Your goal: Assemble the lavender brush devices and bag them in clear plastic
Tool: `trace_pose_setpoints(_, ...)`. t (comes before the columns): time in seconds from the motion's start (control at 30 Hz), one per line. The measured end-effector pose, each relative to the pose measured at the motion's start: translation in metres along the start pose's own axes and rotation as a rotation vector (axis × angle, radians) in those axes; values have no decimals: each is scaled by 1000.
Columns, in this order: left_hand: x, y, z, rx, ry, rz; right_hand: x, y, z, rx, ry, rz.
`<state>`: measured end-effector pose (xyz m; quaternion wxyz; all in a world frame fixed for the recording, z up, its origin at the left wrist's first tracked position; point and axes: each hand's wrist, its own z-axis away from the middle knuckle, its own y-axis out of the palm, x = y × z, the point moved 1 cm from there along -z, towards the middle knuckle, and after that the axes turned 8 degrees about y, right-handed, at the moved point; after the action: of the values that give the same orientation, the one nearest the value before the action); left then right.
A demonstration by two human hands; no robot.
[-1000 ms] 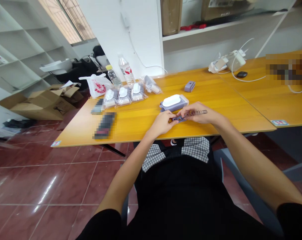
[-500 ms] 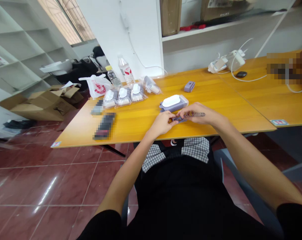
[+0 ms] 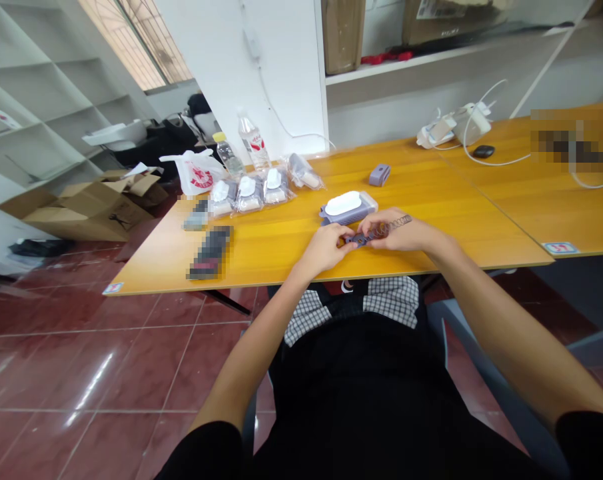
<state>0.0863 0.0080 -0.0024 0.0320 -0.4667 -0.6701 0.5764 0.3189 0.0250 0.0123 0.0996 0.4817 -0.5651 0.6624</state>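
Observation:
My left hand is closed, its thumb and fingers pinching one end of a small purple-grey plastic part. On the opposite side my right hand grips the same part with its fingertips. A metal coil spring runs from the part across my right hand, its free end tilted up to the right. My fingers hide much of the part. Just beyond the hands lies a purple-grey case with a white oval top. Further back is a small purple-grey block with an opening.
Several similar items in clear plastic bags stand at the back left, near two bottles and a white bag. Blurred-out objects lie at left. A charger with a white cable and a black mouse are at right.
The spring has swung from nearly level to slanting up to the right and looks more stretched out. A co-worker's hand at the far right has left the view.

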Motion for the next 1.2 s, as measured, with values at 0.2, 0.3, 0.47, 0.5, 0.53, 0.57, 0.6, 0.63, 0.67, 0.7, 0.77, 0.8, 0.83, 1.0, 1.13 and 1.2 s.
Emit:
trace_pose_setpoints(0.2, -3, 0, 1, -4, 31, -10, 6, 1, 1, -1, 20, -26)
trace_pose_setpoints(0.3, -4, 0, 2, 1, 25, -15, 5, 2, 1, -23, 20, -12)
trace_pose_setpoints(0.47, -5, 0, 2, 24, 17, -35, -4, 7, -3, -74, 30, -60)
trace_pose_setpoints(0.5, -5, 0, 2, 23, 15, -34, -7, 8, -4, -95, 37, -81)
trace_pose_setpoints(0.53, -5, 0, 1, 19, 12, -31, -9, 9, -4, -115, 44, -105)
trace_pose_setpoints(0.57, -5, 0, 1, 13, 5, -23, -11, 10, -5, -131, 49, -132)
trace_pose_setpoints(0.6, -4, 0, 1, 7, -7, -8, -12, 11, -6, -140, 51, -160)
trace_pose_setpoints(0.63, -3, 0, 1, -2, -25, 17, -13, 11, -6, -144, 50, -191)
trace_pose_setpoints(0.67, -2, 0, 1, -11, -48, 52, -13, 11, -6, -146, 47, -226)
trace_pose_setpoints(0.7, -1, 1, 1, -23, -72, 93, -13, 11, -6, -149, 42, -259)
trace_pose_setpoints(0.77, 1, 2, 2, -54, -116, 164, -13, 11, -6, -168, 29, -306)
trace_pose_setpoints(0.8, 2, 2, 2, -72, -129, 186, -12, 11, -6, -185, 22, -318)
trace_pose_setpoints(0.83, 3, 2, 1, -94, -137, 202, -11, 11, -6, -204, 14, -320)
trace_pose_setpoints(1.0, 7, 1, -2, -217, -225, 466, -2, 12, -5, -352, 2, -262)
trace_pose_setpoints(1.13, 10, 8, -5, -269, -346, 820, 10, 15, -4, -443, 22, -174)
trace_pose_setpoints(1.2, 10, 11, -6, -291, -338, 906, 14, 17, -5, -460, 22, -95)
